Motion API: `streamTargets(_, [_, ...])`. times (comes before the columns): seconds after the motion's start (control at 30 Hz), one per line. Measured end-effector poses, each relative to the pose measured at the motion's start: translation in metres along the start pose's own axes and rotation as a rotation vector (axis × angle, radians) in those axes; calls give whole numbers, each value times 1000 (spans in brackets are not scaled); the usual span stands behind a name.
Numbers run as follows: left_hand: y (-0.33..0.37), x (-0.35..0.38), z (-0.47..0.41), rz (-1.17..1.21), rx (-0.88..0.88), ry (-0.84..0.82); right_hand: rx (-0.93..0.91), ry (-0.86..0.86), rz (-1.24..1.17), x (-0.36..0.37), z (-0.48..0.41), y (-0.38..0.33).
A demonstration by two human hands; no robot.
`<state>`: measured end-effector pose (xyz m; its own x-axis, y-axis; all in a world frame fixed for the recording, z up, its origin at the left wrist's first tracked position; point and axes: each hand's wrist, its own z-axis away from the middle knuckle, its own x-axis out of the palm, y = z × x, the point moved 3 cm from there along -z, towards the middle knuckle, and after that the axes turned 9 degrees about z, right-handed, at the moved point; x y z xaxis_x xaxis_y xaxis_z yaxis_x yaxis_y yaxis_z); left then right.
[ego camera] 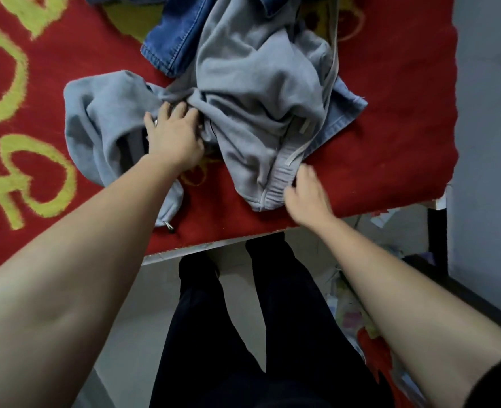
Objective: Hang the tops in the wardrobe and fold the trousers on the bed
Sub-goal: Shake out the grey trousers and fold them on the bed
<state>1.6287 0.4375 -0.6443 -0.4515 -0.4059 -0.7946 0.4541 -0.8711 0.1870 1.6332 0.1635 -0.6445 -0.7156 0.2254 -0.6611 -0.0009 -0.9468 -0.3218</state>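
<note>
A crumpled pale blue-grey sweat garment (252,92) with a ribbed hem and a zip lies in a heap on the red bed cover (390,113). My left hand (174,134) reaches into its folds near the middle, fingers curled into the fabric. My right hand (306,195) is at the ribbed hem near the bed's front edge, fingers bent against the cloth; whether it pinches the hem is unclear. Blue denim jeans (172,33) lie partly under the grey garment at the back, and a lighter denim hem (340,113) sticks out on the right.
The red cover carries yellow-green patterns (13,178) on the left. The bed's front edge (214,245) runs just in front of my legs in dark trousers (243,334). A grey wall (487,113) stands on the right, with clutter on the floor (352,307) below it.
</note>
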Motion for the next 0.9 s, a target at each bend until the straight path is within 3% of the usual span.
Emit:
streamTargets(0.13, [17, -1, 8, -28, 50, 81, -71, 530, 209, -67, -37, -2])
streamTargets(0.2, [26, 5, 23, -10, 18, 145, -180, 497, 398, -90, -63, -3])
streamTargets(0.27, [41, 12, 46, 72, -23, 314, -290, 381, 548, -102, -84, -3])
streamTargets(0.33, [70, 24, 68, 188, 45, 489, -372, 340, 625, -106, -94, -1])
streamTargets(0.37, [87, 33, 77, 215, 98, 493, -389, 341, 631, -106, -96, -1])
streamTargets(0.43, [119, 54, 86, 201, 119, 328, -398, 345, 611, -104, -92, -2])
streamTargets(0.5, [137, 73, 88, 154, 45, 159, -402, 329, 620, -98, -84, -3])
streamTargets(0.6, [138, 89, 85, 208, -116, 78, -365, 313, 628, -88, -70, 2])
streamTargets(0.7, [126, 85, 88, 317, -150, 117, -344, 227, 579, -76, -53, 5])
streamTargets(0.8, [97, 68, 107, 241, -76, 221, -362, 138, 577, -56, -30, -5])
streamTargets(0.9, [55, 45, 135, 172, -12, 304, -378, 271, 618, -45, -10, -32])
